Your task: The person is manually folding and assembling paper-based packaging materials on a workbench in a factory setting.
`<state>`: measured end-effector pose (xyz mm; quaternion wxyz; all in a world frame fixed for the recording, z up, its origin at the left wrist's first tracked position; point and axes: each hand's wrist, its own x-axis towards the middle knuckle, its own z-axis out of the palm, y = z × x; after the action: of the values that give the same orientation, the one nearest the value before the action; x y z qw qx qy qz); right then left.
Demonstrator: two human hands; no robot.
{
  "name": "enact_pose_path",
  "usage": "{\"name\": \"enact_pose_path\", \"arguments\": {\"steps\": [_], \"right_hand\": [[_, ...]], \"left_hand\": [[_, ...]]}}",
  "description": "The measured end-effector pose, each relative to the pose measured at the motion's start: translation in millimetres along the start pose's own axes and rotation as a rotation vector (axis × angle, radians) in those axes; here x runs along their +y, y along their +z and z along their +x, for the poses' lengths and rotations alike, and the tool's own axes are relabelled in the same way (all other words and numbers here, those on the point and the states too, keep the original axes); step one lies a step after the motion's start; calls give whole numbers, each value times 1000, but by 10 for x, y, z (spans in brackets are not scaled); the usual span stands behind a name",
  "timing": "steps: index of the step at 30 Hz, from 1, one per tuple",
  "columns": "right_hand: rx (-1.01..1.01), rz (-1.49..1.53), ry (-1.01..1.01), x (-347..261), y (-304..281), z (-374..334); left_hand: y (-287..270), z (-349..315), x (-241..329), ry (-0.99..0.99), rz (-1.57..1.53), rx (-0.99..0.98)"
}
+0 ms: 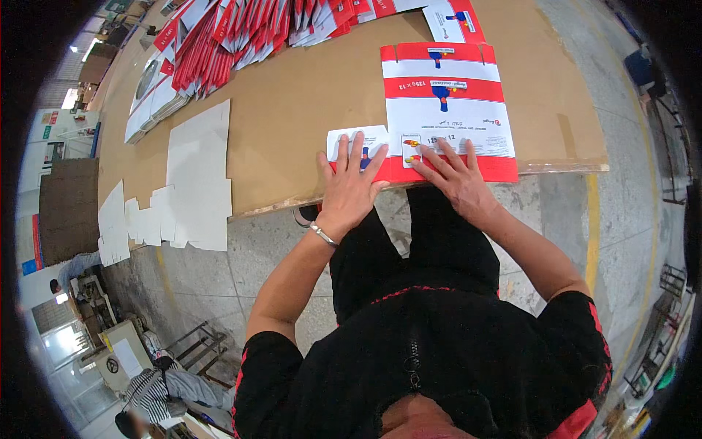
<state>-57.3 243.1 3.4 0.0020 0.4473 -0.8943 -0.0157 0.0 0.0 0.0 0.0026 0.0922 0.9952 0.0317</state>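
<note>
A flat red-and-white printed carton blank [447,110] lies on the brown worktable [307,102] near its front edge. My left hand [351,186] presses flat, fingers spread, on the blank's small white side flap [355,140] at the lower left. My right hand [457,175] lies flat with spread fingers on the blank's red bottom strip. Neither hand grips anything. A metal bracelet [322,234] sits on my left wrist.
A fanned stack of red-and-white carton blanks [241,33] runs along the table's far side. White cut sheets [197,175] overhang the table's left front. Another person [157,388] crouches at lower left by metal frames. Below is a concrete floor with a yellow line [592,219].
</note>
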Motion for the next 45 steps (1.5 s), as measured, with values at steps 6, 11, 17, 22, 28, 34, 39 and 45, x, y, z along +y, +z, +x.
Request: {"name": "enact_pose_path", "arguments": {"steps": [6, 11, 17, 22, 28, 34, 39, 45], "right_hand": [[90, -40, -73, 52, 55, -16], [100, -4, 2, -18, 112, -18], [13, 241, -160, 216, 46, 2], [-62, 335, -269, 608, -47, 196], [50, 176, -190, 457, 31, 167], [0, 172, -54, 358, 28, 164], [2, 154, -51, 351, 26, 152], [33, 134, -68, 345, 73, 160]], "left_hand": [[56, -28, 76, -77, 21, 35], [87, -27, 125, -162, -15, 113], [-65, 55, -82, -47, -59, -12], [-15, 220, -265, 210, -97, 8], [26, 216, -249, 159, -67, 18], [-8, 199, -234, 104, -70, 5], [-15, 190, -221, 89, -71, -40], [28, 187, -264, 61, -173, -66]]}}
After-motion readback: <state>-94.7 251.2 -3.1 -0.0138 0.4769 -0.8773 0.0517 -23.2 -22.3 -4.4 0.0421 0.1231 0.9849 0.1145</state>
